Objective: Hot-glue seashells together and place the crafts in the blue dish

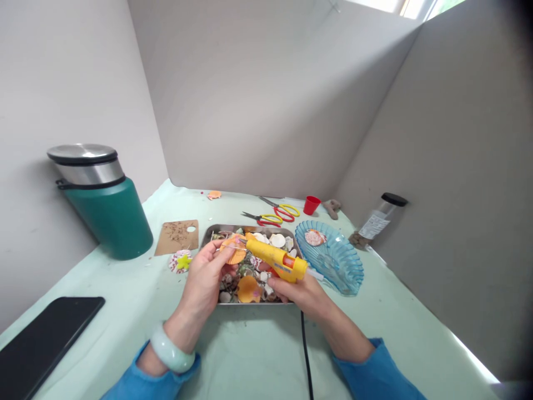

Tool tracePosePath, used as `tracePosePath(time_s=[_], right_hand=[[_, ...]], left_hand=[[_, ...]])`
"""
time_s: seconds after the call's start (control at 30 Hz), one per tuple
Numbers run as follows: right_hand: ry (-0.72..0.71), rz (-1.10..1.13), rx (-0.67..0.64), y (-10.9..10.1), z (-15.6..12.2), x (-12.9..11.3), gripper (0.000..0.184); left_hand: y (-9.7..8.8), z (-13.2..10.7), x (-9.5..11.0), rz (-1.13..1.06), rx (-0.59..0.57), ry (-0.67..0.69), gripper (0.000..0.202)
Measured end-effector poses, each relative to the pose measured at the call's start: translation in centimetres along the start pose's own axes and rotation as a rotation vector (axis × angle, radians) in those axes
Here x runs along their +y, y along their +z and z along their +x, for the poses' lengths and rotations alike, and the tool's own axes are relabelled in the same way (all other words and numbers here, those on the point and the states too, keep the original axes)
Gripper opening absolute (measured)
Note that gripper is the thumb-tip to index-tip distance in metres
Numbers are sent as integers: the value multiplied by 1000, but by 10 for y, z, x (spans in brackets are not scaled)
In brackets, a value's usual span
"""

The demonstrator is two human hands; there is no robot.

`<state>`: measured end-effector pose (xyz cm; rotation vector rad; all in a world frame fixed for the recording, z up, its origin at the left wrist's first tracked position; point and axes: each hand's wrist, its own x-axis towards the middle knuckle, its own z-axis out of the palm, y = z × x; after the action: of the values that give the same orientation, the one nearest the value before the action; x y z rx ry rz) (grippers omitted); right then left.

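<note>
My left hand [205, 278] pinches an orange scallop shell [236, 254] above a metal tray [258, 303] filled with many shells. A yellow glue gun [272, 258] is gripped in my right hand [302, 291], its nozzle pointing left and close to the shell's upper edge. Whether the nozzle touches the shell I cannot tell. From the gun a black cord [306, 350] runs down toward me. Another orange shell [249, 289] rests in the tray below my hands, among white and grey shells.
Right of the tray lies a blue shell-shaped glass dish [347, 266] holding a shell. Behind are two pairs of scissors [270, 218] and a red cup [311, 205]. To the left stand a green flask [108, 216], a brown card [177, 238] and a black phone [45, 344].
</note>
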<state>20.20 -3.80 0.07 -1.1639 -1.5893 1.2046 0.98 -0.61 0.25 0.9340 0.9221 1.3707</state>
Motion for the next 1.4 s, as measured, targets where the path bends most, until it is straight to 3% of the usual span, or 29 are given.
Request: tracePosePath(time_s=[0.3,0.67,0.83,1.03,1.2,1.4], right_hand=[[11,39,54,1,-1,4,30],[0,24,19,1,0,0,29],[-16,85,102,2,-1,5,30],[-73,147,302,9,3,0,29],[-131,152,305,19,5,-1,19],[-152,110,385,26,4,0,21]], left_hand=[[2,0,1,5,1,-26,36],[1,0,3,-43,-3,-14,33],[2,-1,0,0,-9,-12,34],[3,-2,-3,120,-92,-9,32],[10,-4,-1,146,-115,-20,34],[14,-7,1,186,-141,-25,32]])
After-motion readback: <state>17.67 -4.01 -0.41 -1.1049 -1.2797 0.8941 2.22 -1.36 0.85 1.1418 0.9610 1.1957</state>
